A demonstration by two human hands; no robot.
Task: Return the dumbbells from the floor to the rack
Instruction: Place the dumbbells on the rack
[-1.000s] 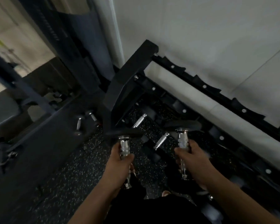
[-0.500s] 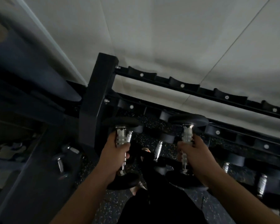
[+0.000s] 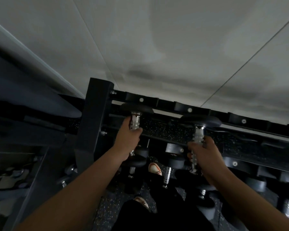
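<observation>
Lowest in frame we see the speckled floor [image 3: 107, 212]. Above it, our left hand [image 3: 126, 139] is clamped on one dumbbell [image 3: 135, 121] at centre frame, and our right hand [image 3: 203, 152] is clamped on another dumbbell [image 3: 198, 134] at centre right. Both far heads sit at the rack's top rail [image 3: 182, 105], below the white wall [image 3: 157, 47].

A single head-worn wide-angle camera looks forward and down, close above the rack's top rail [image 3: 182, 105] at its left corner post [image 3: 94, 124].
</observation>
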